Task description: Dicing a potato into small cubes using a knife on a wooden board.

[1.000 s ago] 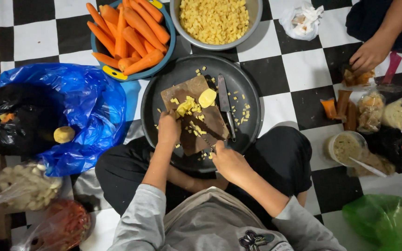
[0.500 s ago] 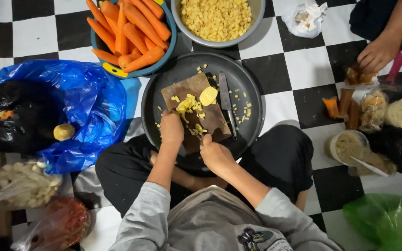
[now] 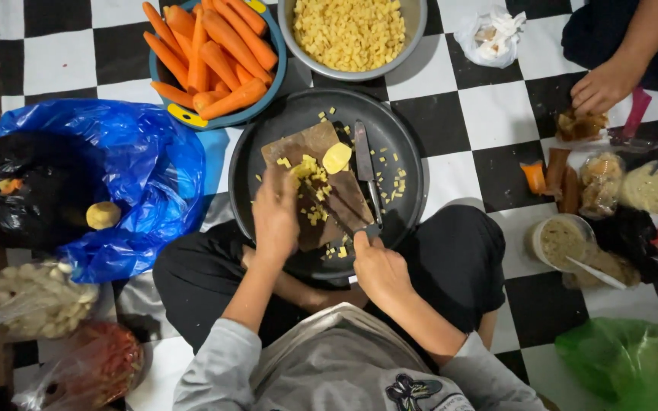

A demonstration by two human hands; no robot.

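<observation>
A dark round tray point(image 3: 268, 137) rests on my crossed legs with a brown cutting board point(image 3: 310, 144) on it. Diced yellow potato bits point(image 3: 308, 173) and a potato half point(image 3: 336, 157) lie on the board. My left hand point(image 3: 276, 217) presses down on the pieces with bent fingers; what is under them is hidden. My right hand point(image 3: 378, 268) sits at the tray's near edge, closed on a knife point(image 3: 340, 215) whose dark blade slants up-left across the board. A second knife point(image 3: 365, 164) lies loose on the tray, right of the board.
A blue bowl of carrots point(image 3: 211, 57) and a metal bowl of diced potato point(image 3: 350, 32) stand beyond the tray. Blue bag point(image 3: 150, 164) with a black bag and a potato point(image 3: 103, 215) lies left. Another person's hand point(image 3: 602, 85) and food packets point(image 3: 603, 190) are at right.
My right hand slid forward onto the board, then drew back toward me with the knife. My left hand stayed over the pieces, barely shifting.
</observation>
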